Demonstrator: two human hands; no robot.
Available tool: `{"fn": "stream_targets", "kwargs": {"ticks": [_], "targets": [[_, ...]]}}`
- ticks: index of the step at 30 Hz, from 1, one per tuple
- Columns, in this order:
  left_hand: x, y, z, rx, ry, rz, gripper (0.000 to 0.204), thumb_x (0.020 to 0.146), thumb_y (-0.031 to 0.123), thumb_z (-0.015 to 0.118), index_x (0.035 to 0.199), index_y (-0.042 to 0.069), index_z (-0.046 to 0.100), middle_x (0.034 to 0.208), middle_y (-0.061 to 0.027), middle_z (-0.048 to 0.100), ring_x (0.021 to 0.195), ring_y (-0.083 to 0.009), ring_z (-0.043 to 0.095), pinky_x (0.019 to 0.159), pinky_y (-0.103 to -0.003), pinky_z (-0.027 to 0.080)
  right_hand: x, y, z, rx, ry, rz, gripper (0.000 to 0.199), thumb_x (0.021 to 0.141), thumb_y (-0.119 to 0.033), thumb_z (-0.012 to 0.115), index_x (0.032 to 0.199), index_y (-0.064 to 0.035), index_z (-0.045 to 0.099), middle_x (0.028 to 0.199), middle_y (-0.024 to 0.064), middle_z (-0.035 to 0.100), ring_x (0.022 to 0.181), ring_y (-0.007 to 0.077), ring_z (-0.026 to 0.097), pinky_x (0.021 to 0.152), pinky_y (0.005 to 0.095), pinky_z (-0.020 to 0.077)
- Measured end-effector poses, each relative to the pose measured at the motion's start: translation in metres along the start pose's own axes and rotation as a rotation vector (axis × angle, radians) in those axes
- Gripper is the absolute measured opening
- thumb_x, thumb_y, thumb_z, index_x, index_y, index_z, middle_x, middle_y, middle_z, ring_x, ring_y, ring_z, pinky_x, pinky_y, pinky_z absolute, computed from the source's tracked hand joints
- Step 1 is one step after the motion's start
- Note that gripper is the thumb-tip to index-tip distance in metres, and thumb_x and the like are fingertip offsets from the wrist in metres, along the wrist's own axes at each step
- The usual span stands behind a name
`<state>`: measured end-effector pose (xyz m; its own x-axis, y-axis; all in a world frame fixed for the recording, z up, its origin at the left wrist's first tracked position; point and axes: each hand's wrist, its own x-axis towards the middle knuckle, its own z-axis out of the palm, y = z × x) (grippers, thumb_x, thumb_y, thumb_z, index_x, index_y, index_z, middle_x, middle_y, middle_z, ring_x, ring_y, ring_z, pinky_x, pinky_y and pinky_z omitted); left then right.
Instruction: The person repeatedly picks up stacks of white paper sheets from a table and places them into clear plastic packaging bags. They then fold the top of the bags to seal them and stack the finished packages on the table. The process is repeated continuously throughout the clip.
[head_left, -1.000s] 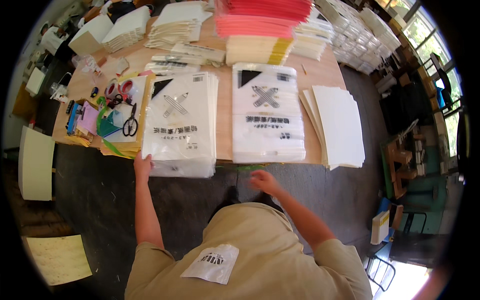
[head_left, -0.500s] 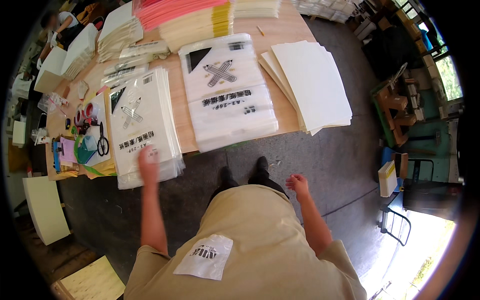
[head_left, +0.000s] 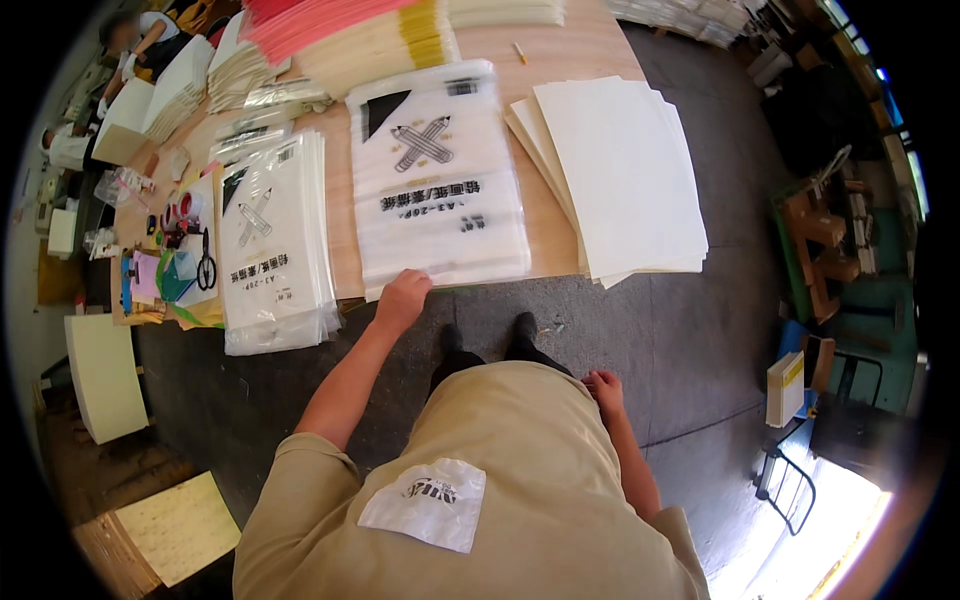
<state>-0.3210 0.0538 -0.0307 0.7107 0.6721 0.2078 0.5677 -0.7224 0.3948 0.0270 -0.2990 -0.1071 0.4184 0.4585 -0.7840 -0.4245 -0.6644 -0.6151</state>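
My left hand [head_left: 402,300] is at the near edge of a stack of clear printed plastic bags [head_left: 440,225], its fingers closed on the edge of a bag. The bags lie flat on the wooden table, with a crossed-pencil picture and a black corner. My right hand [head_left: 605,392] hangs low beside my shirt hem, its fingers curled inward; what is inside them, if anything, is hidden. Left of the bags lies a pile of filled paper packs [head_left: 275,240] in the same printed plastic. A fanned stack of white paper sheets [head_left: 630,180] lies to the right, slightly over the table edge.
Black scissors [head_left: 206,262] and tape rolls [head_left: 187,206] lie at the table's left. Pink sheets [head_left: 320,25] are piled at the back. A pencil-like stick [head_left: 520,53] lies on the wooden table [head_left: 550,60]. A person [head_left: 150,45] works at far left.
My left hand has moved right, from above the filled packs to the near edge of the plastic bags, and closed there. My right hand has drawn in toward my shirt and its fingers have curled.
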Motion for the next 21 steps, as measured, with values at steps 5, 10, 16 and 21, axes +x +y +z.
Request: {"fn": "stream_targets", "kwargs": {"ticks": [5, 10, 16, 21], "targets": [[0.026, -0.008, -0.020, -0.271, -0.273, -0.494, 0.019, 0.079, 0.020, 0.076, 0.078, 0.003, 0.066, 0.073, -0.0119, 0.062, 0.076, -0.0270, 0.064, 0.068, -0.036, 0.050, 0.023, -0.016, -0.021, -0.098, -0.061, -0.012, 0.023, 0.097, -0.020, 0.058, 0.106, 0.0006, 0.062, 0.089, 0.0106, 0.071, 0.070, 0.0168, 0.065, 0.066, 0.0303, 0.0521], [0.042, -0.019, -0.031, -0.497, -0.081, -0.614, 0.014, 0.083, 0.012, 0.074, 0.084, -0.001, 0.068, 0.073, -0.0058, 0.067, 0.067, -0.0111, 0.059, 0.066, -0.028, 0.050, 0.025, -0.086, 0.024, -0.292, -0.299, -0.239, 0.024, 0.098, -0.021, 0.058, 0.109, -0.0010, 0.065, 0.094, 0.0066, 0.071, 0.078, 0.0146, 0.066, 0.069, 0.0283, 0.0522], [0.062, -0.019, -0.052, -0.568, -0.117, -0.619, 0.019, 0.076, 0.014, 0.080, 0.081, 0.001, 0.067, 0.073, -0.0059, 0.067, 0.068, -0.0130, 0.060, 0.066, -0.028, 0.050, -0.024, -0.194, 0.201, -0.372, -0.793, -0.344, 0.040, 0.096, -0.031, 0.063, 0.124, -0.0014, 0.062, 0.103, 0.0065, 0.068, 0.087, 0.0127, 0.064, 0.075, 0.0284, 0.0525], [0.074, -0.024, -0.058, -0.587, -0.320, -0.526, 0.030, 0.071, 0.021, 0.085, 0.076, 0.002, 0.063, 0.073, -0.0076, 0.066, 0.068, -0.0179, 0.062, 0.064, -0.032, 0.050, -0.019, -0.227, 0.313, -0.215, -0.575, -0.233, 0.042, 0.095, -0.034, 0.063, 0.116, 0.0015, 0.065, 0.097, 0.0051, 0.069, 0.075, 0.0108, 0.062, 0.062, 0.0250, 0.0471]]}}
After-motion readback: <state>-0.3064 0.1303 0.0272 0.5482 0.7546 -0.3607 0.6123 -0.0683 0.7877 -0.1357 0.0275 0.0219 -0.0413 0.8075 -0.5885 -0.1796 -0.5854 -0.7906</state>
